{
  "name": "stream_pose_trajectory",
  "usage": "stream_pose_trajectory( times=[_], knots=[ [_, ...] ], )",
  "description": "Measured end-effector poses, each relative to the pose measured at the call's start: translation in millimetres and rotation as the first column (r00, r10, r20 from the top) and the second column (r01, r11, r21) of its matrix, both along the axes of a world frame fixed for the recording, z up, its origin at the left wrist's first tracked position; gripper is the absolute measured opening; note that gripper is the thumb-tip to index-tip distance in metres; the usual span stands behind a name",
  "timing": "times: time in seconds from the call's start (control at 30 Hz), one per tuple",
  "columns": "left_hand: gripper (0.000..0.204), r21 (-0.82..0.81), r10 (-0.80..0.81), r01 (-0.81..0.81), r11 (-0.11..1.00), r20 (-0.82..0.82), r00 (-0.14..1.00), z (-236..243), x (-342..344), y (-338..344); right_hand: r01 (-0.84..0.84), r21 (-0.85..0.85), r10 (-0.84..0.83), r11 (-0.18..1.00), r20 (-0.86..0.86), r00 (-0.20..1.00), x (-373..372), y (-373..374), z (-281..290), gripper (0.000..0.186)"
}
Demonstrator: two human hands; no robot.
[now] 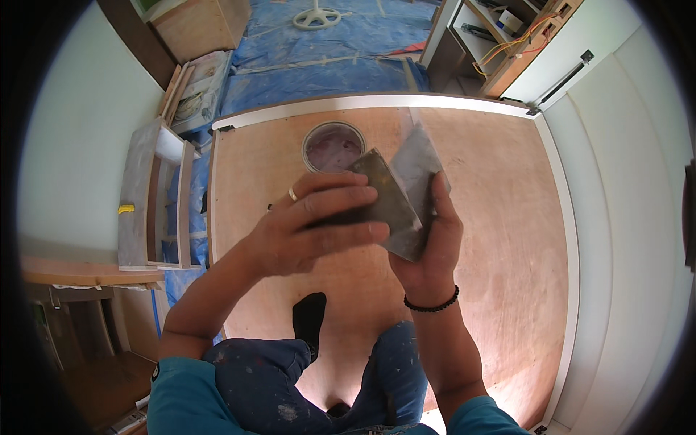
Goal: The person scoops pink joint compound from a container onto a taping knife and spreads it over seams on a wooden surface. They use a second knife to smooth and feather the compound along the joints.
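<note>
My left hand (308, 221) holds a dark, flat rectangular scraper (394, 194), its fingers laid across the upper face. My right hand (437, 235), a black bead bracelet at the wrist, grips a second flat scraper (419, 161), grey and smeared, with one digit along its right edge. The two blades overlap in front of me, the left-hand one lying over the lower part of the other. Just beyond my left fingers stands a round tub (307, 150) containing pinkish-grey paste (335, 147). The undersides of both hands' grips are hidden.
I sit on a plywood panel (507, 254) framed by a white edge (348, 106). Blue sheeting (290, 43) covers the floor beyond, with a white wheel-shaped base (317, 19) on it. An open wooden frame (151, 210) stands left; shelving with orange cables (522, 47) is far right.
</note>
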State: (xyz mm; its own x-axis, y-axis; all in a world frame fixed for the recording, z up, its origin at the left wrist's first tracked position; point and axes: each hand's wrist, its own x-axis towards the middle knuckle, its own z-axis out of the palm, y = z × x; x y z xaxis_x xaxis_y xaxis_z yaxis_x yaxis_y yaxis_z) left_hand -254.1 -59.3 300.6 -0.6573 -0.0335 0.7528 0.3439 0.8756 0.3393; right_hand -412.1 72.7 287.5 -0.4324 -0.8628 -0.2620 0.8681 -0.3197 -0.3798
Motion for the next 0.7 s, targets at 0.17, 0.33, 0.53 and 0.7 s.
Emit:
stream_pose_trajectory(
  times=[0.17,0.33,0.53,0.7],
  knots=[
    [0.044,-0.063,0.088,-0.084,0.994,0.07,0.994,-7.5,3.4,-20.6,0.042,0.037,-0.043,0.998,0.02,0.999,-11.2,5.4,-2.6,0.041],
    [0.035,0.548,0.137,-0.14,0.825,0.048,0.989,-24.2,11.0,-24.0,0.173,-0.003,-0.173,0.985,-0.099,0.98,-14.5,1.6,1.9,0.043],
    [0.044,0.893,0.197,0.028,0.45,-0.13,0.972,0.4,-2.2,3.1,0.377,-0.009,-0.35,0.926,-0.392,0.851,18.0,-18.0,-7.7,0.044],
    [0.035,0.817,0.184,-0.113,0.565,0.009,0.983,-2.4,6.7,4.7,0.459,0.0,-0.419,0.888,-0.41,0.81,19.6,-27.3,-8.0,0.041]
  ],
)
